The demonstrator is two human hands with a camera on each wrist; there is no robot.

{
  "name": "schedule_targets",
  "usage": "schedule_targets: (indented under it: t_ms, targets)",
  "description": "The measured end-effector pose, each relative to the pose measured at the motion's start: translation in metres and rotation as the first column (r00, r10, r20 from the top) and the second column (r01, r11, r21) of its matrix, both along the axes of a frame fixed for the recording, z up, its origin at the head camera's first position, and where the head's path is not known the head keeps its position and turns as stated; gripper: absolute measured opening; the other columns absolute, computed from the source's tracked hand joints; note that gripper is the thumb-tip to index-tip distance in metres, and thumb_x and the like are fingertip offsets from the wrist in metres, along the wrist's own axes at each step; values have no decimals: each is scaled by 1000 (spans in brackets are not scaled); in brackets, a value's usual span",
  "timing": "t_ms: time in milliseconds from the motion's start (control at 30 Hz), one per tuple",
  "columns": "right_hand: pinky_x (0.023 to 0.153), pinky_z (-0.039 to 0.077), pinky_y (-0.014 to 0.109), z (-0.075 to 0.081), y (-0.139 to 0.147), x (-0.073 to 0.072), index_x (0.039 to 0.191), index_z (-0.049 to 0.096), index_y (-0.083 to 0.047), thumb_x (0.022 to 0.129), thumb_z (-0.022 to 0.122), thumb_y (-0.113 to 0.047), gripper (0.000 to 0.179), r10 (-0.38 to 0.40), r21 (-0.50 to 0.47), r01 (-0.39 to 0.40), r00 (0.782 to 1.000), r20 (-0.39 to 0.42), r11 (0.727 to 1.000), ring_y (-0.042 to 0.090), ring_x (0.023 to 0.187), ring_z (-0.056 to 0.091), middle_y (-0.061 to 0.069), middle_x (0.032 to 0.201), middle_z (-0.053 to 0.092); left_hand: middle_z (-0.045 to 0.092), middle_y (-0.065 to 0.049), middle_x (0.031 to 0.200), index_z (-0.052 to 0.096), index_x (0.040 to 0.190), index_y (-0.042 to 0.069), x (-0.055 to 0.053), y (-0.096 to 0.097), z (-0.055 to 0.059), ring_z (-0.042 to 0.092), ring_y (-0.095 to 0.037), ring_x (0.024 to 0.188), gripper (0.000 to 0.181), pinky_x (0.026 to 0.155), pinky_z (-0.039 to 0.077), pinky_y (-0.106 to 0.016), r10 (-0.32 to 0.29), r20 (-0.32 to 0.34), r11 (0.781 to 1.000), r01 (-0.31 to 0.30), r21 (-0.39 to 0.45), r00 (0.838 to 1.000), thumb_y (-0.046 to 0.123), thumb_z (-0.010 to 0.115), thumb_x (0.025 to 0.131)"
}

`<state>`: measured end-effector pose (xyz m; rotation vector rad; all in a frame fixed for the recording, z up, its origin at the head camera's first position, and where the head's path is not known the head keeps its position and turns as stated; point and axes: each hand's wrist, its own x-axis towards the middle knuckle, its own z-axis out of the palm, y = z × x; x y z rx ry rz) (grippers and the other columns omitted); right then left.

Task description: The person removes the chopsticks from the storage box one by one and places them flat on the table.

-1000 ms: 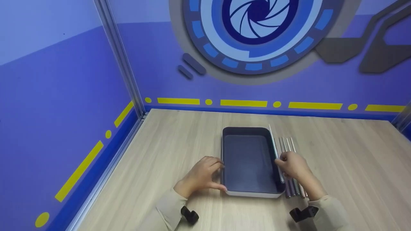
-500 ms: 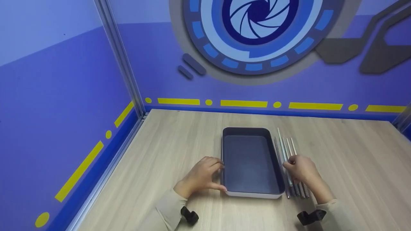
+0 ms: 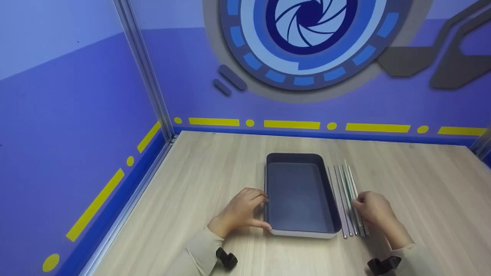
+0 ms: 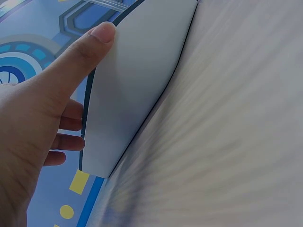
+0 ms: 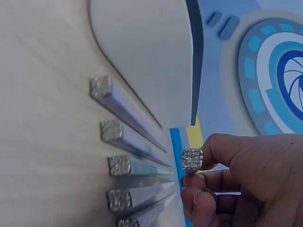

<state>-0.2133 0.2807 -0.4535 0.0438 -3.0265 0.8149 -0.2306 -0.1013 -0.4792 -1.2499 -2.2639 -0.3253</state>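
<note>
A rectangular tray (image 3: 299, 195), dark inside and pale outside, lies on the table with its long sides pointing away from me. Its near-left rim is gripped by my left hand (image 3: 241, 209). In the left wrist view the thumb (image 4: 90, 47) presses the outer wall, and the fingertips meet the dark rim. To the right of the tray, my right hand (image 3: 374, 207) pinches a metal chopstick (image 5: 192, 160) with a square, patterned end. This chopstick is raised over several others (image 5: 116, 130), which lie roughly side by side on the table.
The wooden table (image 3: 215, 161) extends to both sides of the tray. A blue-purple printed wall (image 3: 184, 76) stands behind it, with another at the left and a metal corner post (image 3: 144, 69) between them.
My right hand has moved the pinched chopstick rightward, from the tray's right edge to above the row of chopsticks. The left hand and the tray have stayed put.
</note>
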Motion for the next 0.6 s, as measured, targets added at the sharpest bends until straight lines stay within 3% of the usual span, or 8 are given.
schedule_targets:
  t_ms: [300, 600]
  targets:
    - [44, 42, 27, -6, 13, 3, 67, 56, -4, 86, 57, -15, 22, -19, -14, 20, 999, 43, 1000, 14, 49, 50, 0, 55, 52, 66, 1, 105, 67, 100, 11, 0, -1, 1, 61, -15, 101, 71, 96, 47, -27, 1, 12, 1000, -1, 7, 1000, 68, 74, 59]
    - [49, 39, 28, -7, 22, 4, 72, 59, -2, 89, 59, -17, 22, -4, 52, 1, 998, 63, 999, 16, 55, 48, 2, 59, 52, 66, 1, 103, 67, 99, 12, 1, 0, 1, 61, -14, 100, 70, 94, 48, -27, 4, -6, 1000, -4, 7, 1000, 69, 74, 59]
